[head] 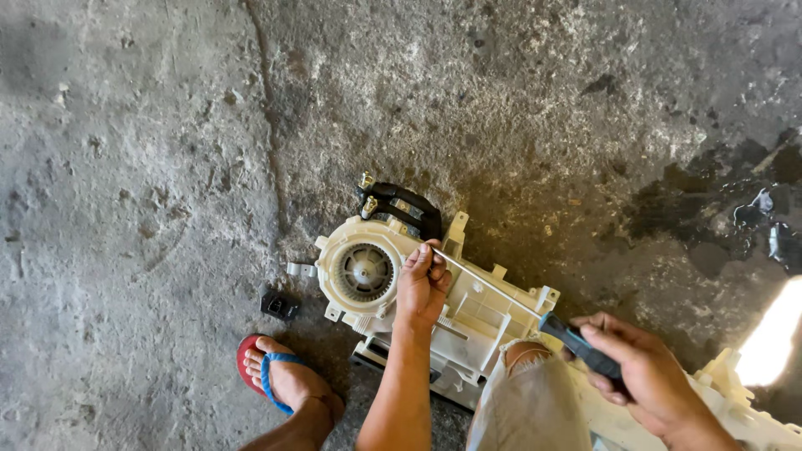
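A cream plastic blower housing [480,313] lies on the concrete floor, with a round fan wheel [364,272] at its left end and a black bracket [407,210] behind it. My left hand [422,284] rests on the housing beside the fan, its fingers pinching the tip of a long screwdriver's metal shaft [489,284]. My right hand [647,372] grips the screwdriver's dark handle [581,344] at the lower right. The shaft runs diagonally across the housing between both hands.
My foot in a red and blue sandal [271,376] stands on the floor at the lower left, my knee [530,392] beside the housing. A small black part [278,305] lies left of the fan. A dark wet stain [735,200] spreads at the right.
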